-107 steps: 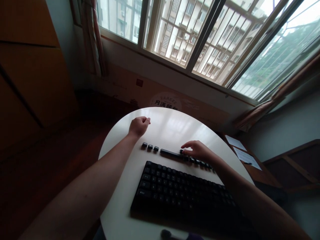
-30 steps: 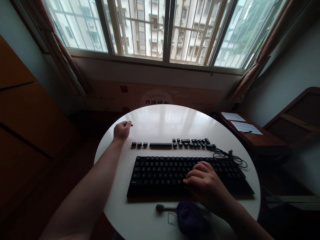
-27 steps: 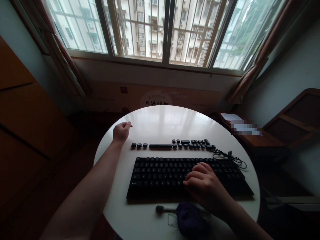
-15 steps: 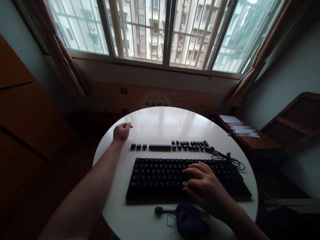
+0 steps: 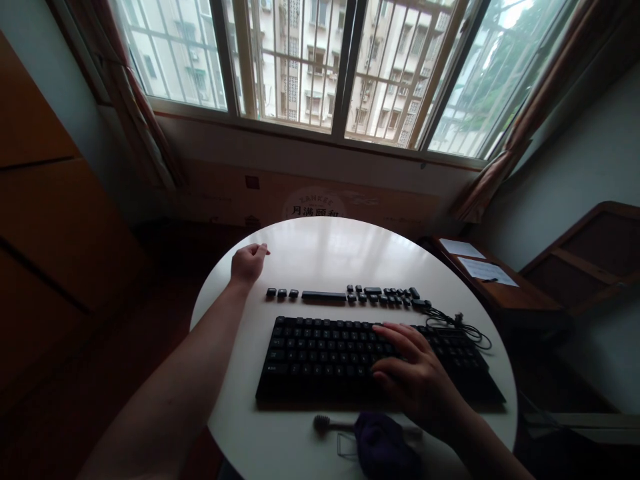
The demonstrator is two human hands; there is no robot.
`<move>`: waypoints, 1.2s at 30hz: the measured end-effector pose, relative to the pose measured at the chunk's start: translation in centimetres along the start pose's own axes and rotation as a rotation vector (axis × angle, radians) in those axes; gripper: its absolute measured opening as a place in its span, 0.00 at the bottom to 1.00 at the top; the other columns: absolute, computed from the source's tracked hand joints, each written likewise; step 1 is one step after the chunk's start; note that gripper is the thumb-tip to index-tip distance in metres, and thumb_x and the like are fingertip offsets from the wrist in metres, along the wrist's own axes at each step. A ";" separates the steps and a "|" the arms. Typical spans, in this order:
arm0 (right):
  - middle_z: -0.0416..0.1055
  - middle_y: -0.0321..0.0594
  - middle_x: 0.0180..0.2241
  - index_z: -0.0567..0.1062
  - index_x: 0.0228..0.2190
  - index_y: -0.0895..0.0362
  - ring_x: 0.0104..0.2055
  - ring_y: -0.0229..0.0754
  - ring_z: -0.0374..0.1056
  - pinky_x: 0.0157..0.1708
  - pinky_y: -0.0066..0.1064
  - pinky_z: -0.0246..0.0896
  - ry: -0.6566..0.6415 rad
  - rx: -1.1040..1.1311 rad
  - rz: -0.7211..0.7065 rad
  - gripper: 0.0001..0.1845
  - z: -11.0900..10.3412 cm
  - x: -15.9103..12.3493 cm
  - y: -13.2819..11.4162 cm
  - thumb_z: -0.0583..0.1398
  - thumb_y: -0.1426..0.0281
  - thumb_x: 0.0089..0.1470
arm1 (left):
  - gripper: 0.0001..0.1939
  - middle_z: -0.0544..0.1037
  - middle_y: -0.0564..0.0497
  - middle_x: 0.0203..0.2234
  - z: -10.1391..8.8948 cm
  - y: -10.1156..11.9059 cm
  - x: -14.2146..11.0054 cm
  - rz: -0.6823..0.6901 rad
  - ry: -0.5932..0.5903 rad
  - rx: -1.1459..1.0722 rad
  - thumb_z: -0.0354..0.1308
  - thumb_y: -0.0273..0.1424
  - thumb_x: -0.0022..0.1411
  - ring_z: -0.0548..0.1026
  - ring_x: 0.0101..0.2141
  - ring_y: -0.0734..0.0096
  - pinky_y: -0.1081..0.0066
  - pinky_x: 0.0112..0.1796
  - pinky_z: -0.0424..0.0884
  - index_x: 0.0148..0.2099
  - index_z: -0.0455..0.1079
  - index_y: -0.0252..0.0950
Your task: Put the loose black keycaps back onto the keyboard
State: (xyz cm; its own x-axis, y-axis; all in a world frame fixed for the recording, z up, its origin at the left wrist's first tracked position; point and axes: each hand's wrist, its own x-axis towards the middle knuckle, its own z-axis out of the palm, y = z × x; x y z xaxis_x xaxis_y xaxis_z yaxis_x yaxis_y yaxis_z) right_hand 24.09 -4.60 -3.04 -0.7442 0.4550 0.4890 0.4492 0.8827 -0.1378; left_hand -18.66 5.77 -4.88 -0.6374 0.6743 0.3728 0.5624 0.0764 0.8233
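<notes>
Right hand point(image 5: 417, 373) hiding keyboard point(image 5: 320, 353) keys — purple cloth point(image 5: 383, 447) cropped

Home room: curtained barred window point(image 5: 320, 67), round table point(image 5: 340, 247), wooden furniture point(image 5: 50, 200).

Black keyboard point(image 5: 350, 353); black loose keycaps point(image 5: 350, 295) in row; glossy white round table point(image 5: 320, 250); purple cloth point(image 5: 383, 443); black cable point(image 5: 457, 323); brown curtains point(image 5: 525, 100); white papers point(image 5: 475, 260).
</notes>
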 end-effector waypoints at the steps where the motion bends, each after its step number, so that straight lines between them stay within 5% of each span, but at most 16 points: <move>1: 0.67 0.45 0.62 0.80 0.32 0.51 0.64 0.59 0.61 0.59 0.61 0.59 -0.001 -0.016 -0.007 0.08 0.0 0.0 -0.1 0.60 0.69 0.61 | 0.19 0.72 0.52 0.17 0.0 0.0 0.0 0.001 0.000 -0.005 0.53 0.46 0.58 0.73 0.28 0.60 0.66 0.33 0.64 0.28 0.76 0.39; 9: 0.68 0.40 0.62 0.81 0.33 0.49 0.66 0.59 0.59 0.60 0.61 0.58 -0.152 -0.069 -0.020 0.06 -0.4 0.5 0.2 0.62 0.67 0.60 | 0.19 0.70 0.53 0.16 0.3 0.1 -0.2 0.014 -0.020 -0.026 0.53 0.45 0.60 0.72 0.26 0.62 0.66 0.31 0.63 0.29 0.77 0.38; 15: 0.69 0.43 0.60 0.81 0.35 0.51 0.65 0.56 0.60 0.59 0.57 0.62 -0.080 -0.059 -0.009 0.08 -1.4 5.7 3.7 0.60 0.68 0.62 | 0.19 0.74 0.51 0.18 0.3 0.4 -0.3 0.019 -0.040 -0.037 0.53 0.44 0.61 0.73 0.27 0.61 0.66 0.34 0.64 0.29 0.77 0.38; 19: 0.67 0.48 0.61 0.82 0.39 0.51 0.66 0.60 0.59 0.60 0.61 0.58 -0.193 -0.049 0.207 0.08 0.5 10.9 7.8 0.62 0.67 0.59 | 0.18 0.73 0.51 0.17 0.1 0.5 -0.3 0.003 -0.033 -0.037 0.53 0.44 0.61 0.73 0.27 0.60 0.65 0.33 0.64 0.29 0.77 0.38; 23: 0.69 0.51 0.59 0.83 0.40 0.53 0.63 0.58 0.63 0.60 0.55 0.60 -0.344 0.017 0.313 0.10 3.1 14.1 10.9 0.63 0.66 0.58 | 0.18 0.75 0.51 0.19 -0.1 0.4 -0.3 -0.009 -0.026 -0.042 0.53 0.43 0.61 0.73 0.28 0.60 0.65 0.33 0.64 0.28 0.76 0.38; 36: 0.66 0.49 0.62 0.84 0.40 0.51 0.64 0.56 0.62 0.63 0.47 0.55 -0.491 0.032 0.398 0.11 5.3 16.0 12.5 0.64 0.65 0.56 | 0.18 0.79 0.49 0.23 0.6 0.0 0.0 0.001 -0.058 -0.043 0.54 0.41 0.63 0.76 0.30 0.61 0.67 0.34 0.65 0.29 0.78 0.37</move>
State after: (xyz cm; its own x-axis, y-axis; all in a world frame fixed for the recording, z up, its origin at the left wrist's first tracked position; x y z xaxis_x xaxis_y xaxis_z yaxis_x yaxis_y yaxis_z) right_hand 15.14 14.29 -1.53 -0.6665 0.7433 -0.0566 0.7291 0.6342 -0.2573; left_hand -18.31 6.24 -5.13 -0.6044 0.7159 0.3497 0.5394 0.0447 0.8409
